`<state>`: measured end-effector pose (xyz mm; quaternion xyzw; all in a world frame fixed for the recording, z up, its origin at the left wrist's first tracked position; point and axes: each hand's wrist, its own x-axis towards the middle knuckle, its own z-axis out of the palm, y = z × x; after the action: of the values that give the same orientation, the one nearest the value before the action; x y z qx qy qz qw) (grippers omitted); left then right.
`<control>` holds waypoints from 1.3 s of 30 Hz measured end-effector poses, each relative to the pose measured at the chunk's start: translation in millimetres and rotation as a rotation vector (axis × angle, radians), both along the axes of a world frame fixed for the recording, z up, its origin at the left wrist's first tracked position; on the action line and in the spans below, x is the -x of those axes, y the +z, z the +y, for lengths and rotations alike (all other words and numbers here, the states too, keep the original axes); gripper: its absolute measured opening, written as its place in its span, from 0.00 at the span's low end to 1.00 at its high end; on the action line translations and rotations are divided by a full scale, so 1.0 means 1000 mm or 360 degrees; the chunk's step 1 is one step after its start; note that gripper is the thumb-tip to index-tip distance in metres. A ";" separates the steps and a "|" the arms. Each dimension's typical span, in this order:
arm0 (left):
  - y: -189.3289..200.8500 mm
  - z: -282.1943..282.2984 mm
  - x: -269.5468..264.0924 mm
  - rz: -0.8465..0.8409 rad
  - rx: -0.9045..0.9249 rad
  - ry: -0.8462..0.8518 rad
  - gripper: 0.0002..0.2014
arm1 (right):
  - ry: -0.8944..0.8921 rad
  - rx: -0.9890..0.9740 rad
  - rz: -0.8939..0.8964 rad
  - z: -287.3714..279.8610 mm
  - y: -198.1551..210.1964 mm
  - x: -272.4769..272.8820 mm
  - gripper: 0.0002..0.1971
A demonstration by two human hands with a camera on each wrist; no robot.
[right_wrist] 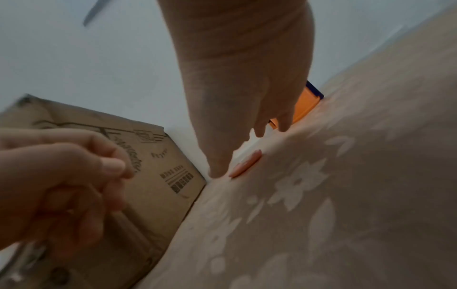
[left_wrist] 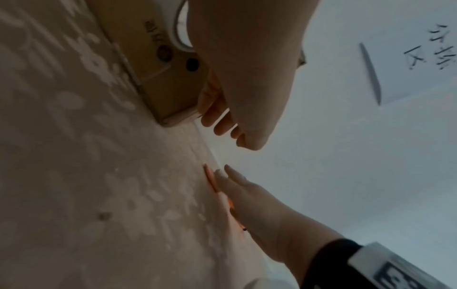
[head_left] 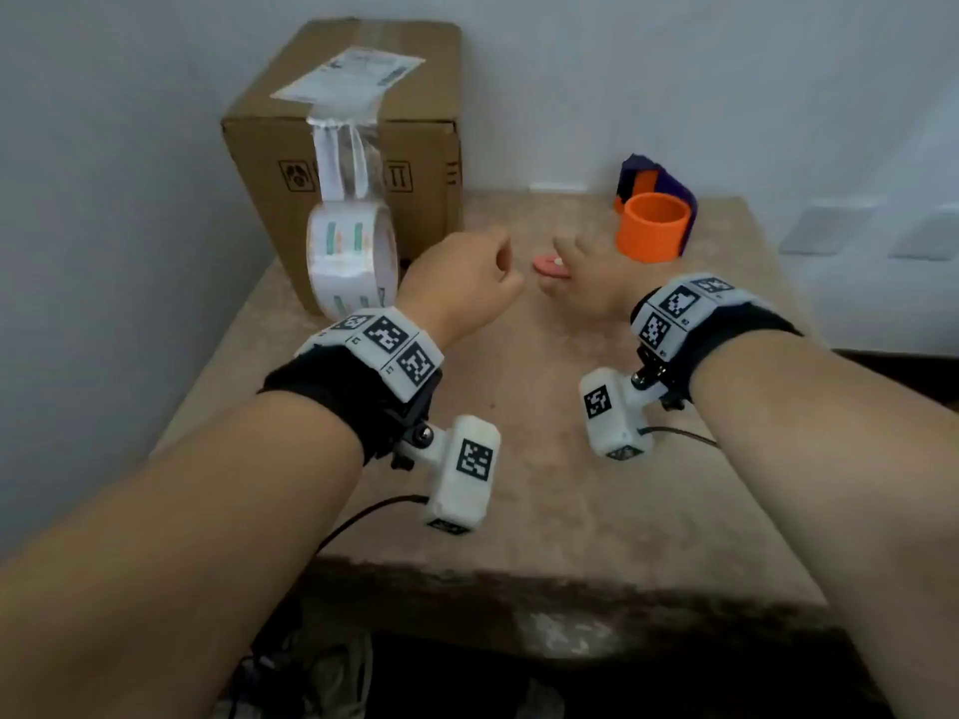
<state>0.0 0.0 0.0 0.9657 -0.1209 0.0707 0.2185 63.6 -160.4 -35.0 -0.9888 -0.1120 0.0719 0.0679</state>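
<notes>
A flat pink oval piece [head_left: 547, 269] lies on the patterned table [head_left: 519, 500], mid-back. My right hand [head_left: 568, 267] reaches over it with fingers stretched out. In the right wrist view the thumb tip rests on the table right beside the pink piece [right_wrist: 245, 163]. The left wrist view shows my right hand's straight fingers [left_wrist: 230, 176] lying along the pink piece [left_wrist: 209, 179]. My left hand [head_left: 493, 267] hovers just left of it, fingers curled into the palm with the thumb against them [right_wrist: 108, 166]. I see nothing in its grip.
A cardboard box [head_left: 358, 121] stands at the back left. A printed tape roll [head_left: 353, 262] hangs down its front from a strip stuck on top. An orange cylinder [head_left: 655, 225] in a purple holder [head_left: 672, 186] stands at the back right. The wall is close behind.
</notes>
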 end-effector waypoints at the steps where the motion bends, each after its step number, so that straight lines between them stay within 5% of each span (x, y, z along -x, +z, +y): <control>1: -0.001 0.002 -0.001 0.0050 0.0001 -0.0003 0.10 | 0.0024 0.0001 0.0021 0.001 -0.001 -0.002 0.26; 14: -0.005 -0.002 0.008 -0.0042 0.0272 -0.0051 0.06 | 0.0024 -0.0128 -0.0191 0.004 0.008 0.044 0.12; 16: 0.002 -0.002 0.019 -0.0138 0.0314 -0.0083 0.07 | 0.0022 -0.0287 -0.0236 0.004 0.008 0.054 0.07; 20: 0.030 0.018 0.041 -0.0511 0.0250 -0.0130 0.04 | -0.0045 -0.0819 -0.0265 0.010 0.019 0.070 0.16; 26: 0.066 0.080 0.044 -0.0966 0.0552 0.0289 0.11 | -0.0003 -0.1295 -0.0559 0.046 0.056 0.079 0.14; 29: 0.048 0.106 0.038 -0.0764 0.0808 0.0671 0.19 | 0.0015 -0.1429 -0.0513 0.066 0.064 0.083 0.11; 32: 0.033 0.122 0.032 -0.0270 0.1165 0.0663 0.29 | 0.0108 -0.1339 -0.0402 0.081 0.063 0.087 0.05; 34: 0.030 0.124 0.033 -0.0083 0.1434 0.0530 0.27 | 0.0143 -0.1418 -0.0318 0.089 0.061 0.087 0.07; 39: 0.033 0.115 0.032 -0.0142 0.1594 0.0492 0.18 | 0.0047 -0.1879 -0.0240 0.093 0.058 0.076 0.04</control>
<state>-31.8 114.9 33.3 0.7455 0.0624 0.1922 0.6351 -12.2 -67.0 22.9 -0.7845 -0.1514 -0.0721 0.5970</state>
